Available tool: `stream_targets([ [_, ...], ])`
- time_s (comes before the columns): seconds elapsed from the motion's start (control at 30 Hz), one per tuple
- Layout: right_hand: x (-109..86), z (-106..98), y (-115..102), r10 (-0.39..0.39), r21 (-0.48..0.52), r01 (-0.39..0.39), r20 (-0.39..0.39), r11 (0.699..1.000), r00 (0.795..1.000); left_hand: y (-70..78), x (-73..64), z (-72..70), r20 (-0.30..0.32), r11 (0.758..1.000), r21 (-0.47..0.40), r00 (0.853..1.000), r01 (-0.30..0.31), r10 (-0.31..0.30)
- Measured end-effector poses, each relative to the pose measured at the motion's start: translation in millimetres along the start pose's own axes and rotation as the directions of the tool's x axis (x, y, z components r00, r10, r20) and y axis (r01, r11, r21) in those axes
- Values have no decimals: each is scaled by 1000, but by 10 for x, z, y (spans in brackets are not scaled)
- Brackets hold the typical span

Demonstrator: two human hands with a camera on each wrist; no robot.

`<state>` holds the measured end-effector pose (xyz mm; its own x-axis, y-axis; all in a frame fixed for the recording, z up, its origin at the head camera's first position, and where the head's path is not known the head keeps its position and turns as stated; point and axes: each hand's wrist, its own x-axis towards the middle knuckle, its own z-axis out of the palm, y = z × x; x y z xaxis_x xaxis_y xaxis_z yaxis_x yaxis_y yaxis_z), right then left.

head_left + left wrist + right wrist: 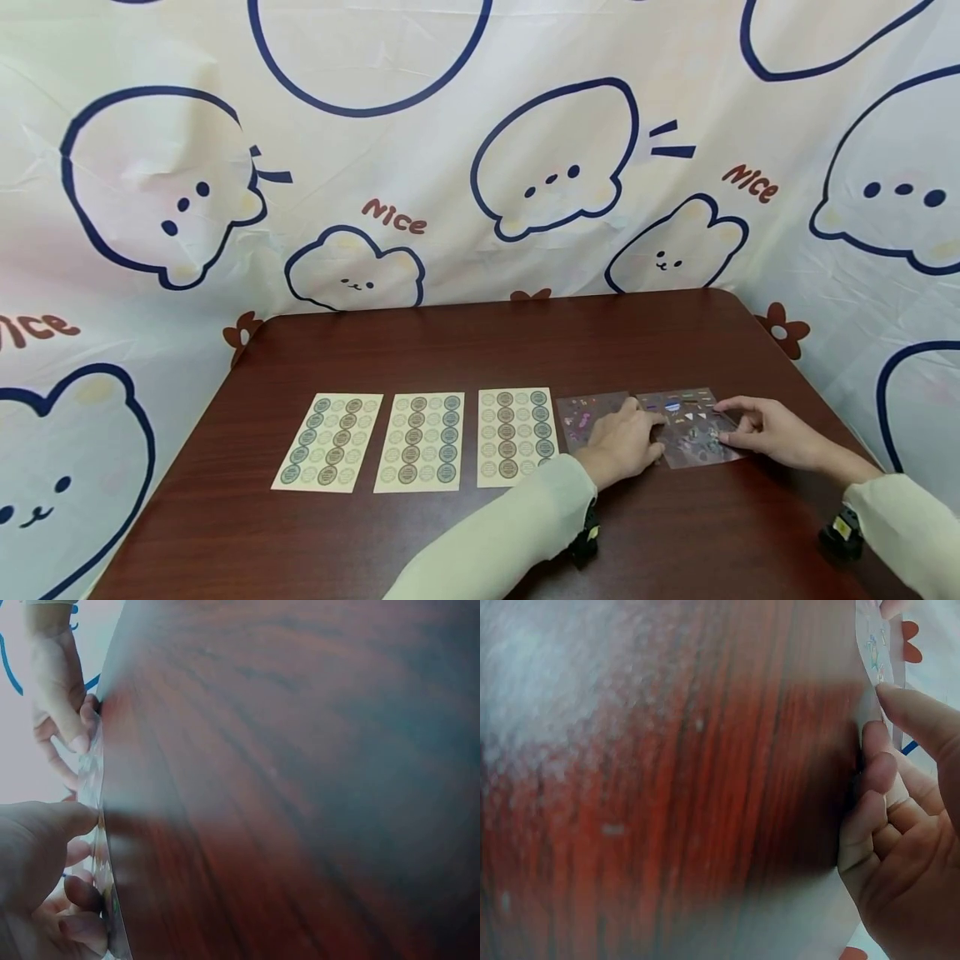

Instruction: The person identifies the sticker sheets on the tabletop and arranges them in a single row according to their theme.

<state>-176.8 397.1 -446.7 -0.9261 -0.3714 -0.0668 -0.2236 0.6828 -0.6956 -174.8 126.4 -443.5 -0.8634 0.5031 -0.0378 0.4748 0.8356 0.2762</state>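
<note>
Two clear sticker sheets lie side by side on the right of the table. My left hand (622, 442) reaches over the left clear sheet (581, 415) and covers part of it. Its thumb and forefinger hold the left edge of the right clear sticker sheet (690, 433), which carries small shiny shapes. On the opposite edge my right hand (772, 429) pinches the same sheet with thumb and forefinger. In the right wrist view the right thumb (919, 716) meets the sheet's edge while the other fingers curl by the tabletop.
Three cream sheets of round stickers stand in a row to the left: one at far left (330, 442), one in the middle (418, 442) and one beside the clear sheets (516, 437). The dark brown table (300, 550) meets a printed cloth (450, 167) behind.
</note>
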Motion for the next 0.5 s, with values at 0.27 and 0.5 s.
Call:
stream_targets([
  [0.27, -4, 38, -46, 58, -65, -59, -9, 996, 998, -25, 1, 9, 8, 1000, -29, 1000, -2, 2],
  [0.5, 7, 36, -70, 63, -102, -65, -21, 993, 998, -37, 6, 2, -2, 1000, -31, 1000, -1, 1],
])
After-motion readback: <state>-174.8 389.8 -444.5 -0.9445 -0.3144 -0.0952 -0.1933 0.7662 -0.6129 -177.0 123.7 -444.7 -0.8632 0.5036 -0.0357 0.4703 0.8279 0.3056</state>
